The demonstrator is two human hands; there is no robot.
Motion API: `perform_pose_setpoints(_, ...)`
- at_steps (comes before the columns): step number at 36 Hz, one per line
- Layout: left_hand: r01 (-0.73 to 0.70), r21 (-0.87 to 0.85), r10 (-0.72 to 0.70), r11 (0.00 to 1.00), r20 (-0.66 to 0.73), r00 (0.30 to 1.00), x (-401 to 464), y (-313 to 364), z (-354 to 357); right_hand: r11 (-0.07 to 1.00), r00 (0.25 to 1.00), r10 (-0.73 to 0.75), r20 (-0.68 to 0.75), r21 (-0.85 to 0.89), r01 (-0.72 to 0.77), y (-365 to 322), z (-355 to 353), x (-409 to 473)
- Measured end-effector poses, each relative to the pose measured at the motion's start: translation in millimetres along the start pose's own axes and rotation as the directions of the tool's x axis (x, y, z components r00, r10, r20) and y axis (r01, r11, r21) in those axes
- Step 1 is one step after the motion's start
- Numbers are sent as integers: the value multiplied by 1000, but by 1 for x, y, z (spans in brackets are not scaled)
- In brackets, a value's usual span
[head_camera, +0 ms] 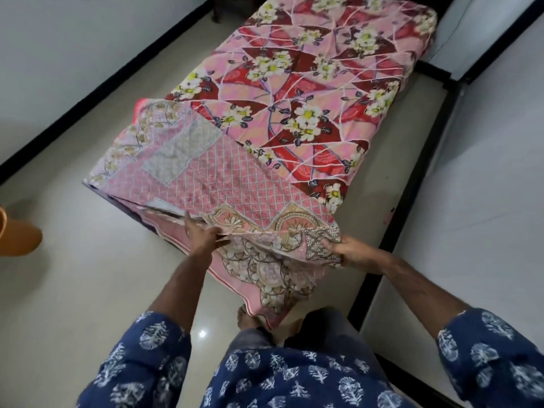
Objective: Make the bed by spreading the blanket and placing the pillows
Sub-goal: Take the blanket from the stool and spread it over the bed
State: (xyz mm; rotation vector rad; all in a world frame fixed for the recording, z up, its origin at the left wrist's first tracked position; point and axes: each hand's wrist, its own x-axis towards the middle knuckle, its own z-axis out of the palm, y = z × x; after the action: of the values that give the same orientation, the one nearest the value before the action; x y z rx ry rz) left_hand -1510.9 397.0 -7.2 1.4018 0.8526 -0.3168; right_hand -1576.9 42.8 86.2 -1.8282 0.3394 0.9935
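Note:
A narrow bed (309, 92) runs away from me, covered by a red and pink sheet with white flowers. A pink patterned blanket (212, 178) lies folded over its near end, and part of it hangs down toward the floor in front of my feet. My left hand (203, 231) grips the blanket's near edge at the left. My right hand (350, 250) holds the same edge at its right corner, where a brown and white patch shows. No pillow is in view.
Pale tiled floor (97, 260) lies left of the bed and under me. White walls with a black skirting line (88, 92) run along the left and right. An orange object (17, 231) sits at the left edge. My bare feet (250, 319) stand at the bed's foot.

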Motion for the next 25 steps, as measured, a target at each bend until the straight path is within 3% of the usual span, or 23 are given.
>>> perform_pose_setpoints(6, 4, 174, -25, 985, 119, 993, 24, 31, 22, 988, 999, 5, 44, 155, -12, -7, -45, 26)
perform_pose_setpoints(11, -149, 53, 148, 987, 32, 988, 47, 82, 88, 945, 1000, -1, 21, 328, -6, -21, -108, 71)
perform_pose_setpoints(13, -220, 77, 219, 973, 14, 976, 62, 108, 125, 908, 999, -39, -5, 418, 37, -34, -145, 91)
perform_pose_setpoints(16, -287, 189, 290, 939, 13, 957, 87, 152, 186, 868, 992, -23, -127, 490, 83, -48, -212, 127)
perform_pose_setpoints(19, -353, 311, 340, 882, 99, 935, 117, 194, 249, 836, 969, 21, -246, 536, 118, -56, -281, 165)
perform_pose_setpoints(25, -562, 541, 430, 626, 362, 827, 171, 248, 368, 833, 854, 47, -518, 492, 252, -36, -399, 241)
